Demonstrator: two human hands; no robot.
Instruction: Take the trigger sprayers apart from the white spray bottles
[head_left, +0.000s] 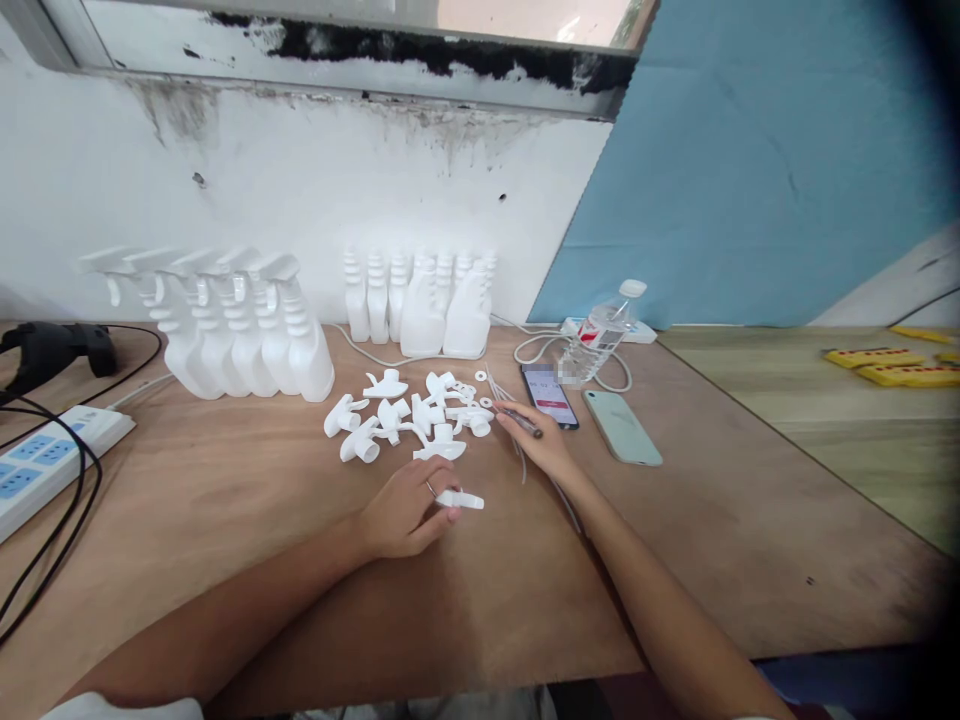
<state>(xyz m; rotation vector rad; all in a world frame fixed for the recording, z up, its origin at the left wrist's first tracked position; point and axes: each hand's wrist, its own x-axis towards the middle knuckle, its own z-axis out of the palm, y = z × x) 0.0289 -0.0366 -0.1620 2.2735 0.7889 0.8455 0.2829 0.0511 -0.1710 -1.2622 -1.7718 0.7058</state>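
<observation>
My left hand [411,507], with a ring on one finger, is closed around a small white plastic part [463,499] above the wooden table [300,600]. My right hand [541,442] pinches tweezers [527,422], whose tips point left at a small white ring [486,403]. Another white ring [481,376] lies just behind it. Several white spray heads [362,440] are piled beyond my left hand. Thin clear tubes [517,455] lie beside and partly under my right hand.
Bottles with spray heads [255,350] stand at the back left, and bottles without heads [465,315] at the back middle. On the right are a lit phone [550,392], a green phone [622,428] and a tilted water bottle [596,335]. A power strip [67,450] and black cables lie left.
</observation>
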